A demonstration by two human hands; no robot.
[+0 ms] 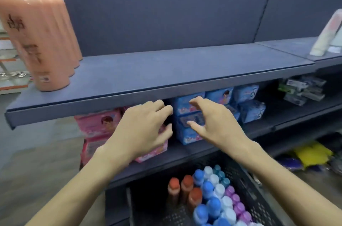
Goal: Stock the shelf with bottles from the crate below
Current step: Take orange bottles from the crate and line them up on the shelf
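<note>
Left hand and right hand, both empty with fingers loosely spread, just below shelf edge; crate of bottles well below shelf.

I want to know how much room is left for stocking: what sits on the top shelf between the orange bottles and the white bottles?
Nothing: the head view shows bare top shelf from the orange bottles to the white bottles.

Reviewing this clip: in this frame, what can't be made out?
- Head view, crate: cut off by the bottom edge, so the bottle count is unknown.
- Orange bottles on the shelf: blurred label, tops cut off by the frame edge; the front one hides the row behind.
- Pink boxes: partly hidden by the left hand.
- Blue packs: partly hidden by the right hand.
</note>
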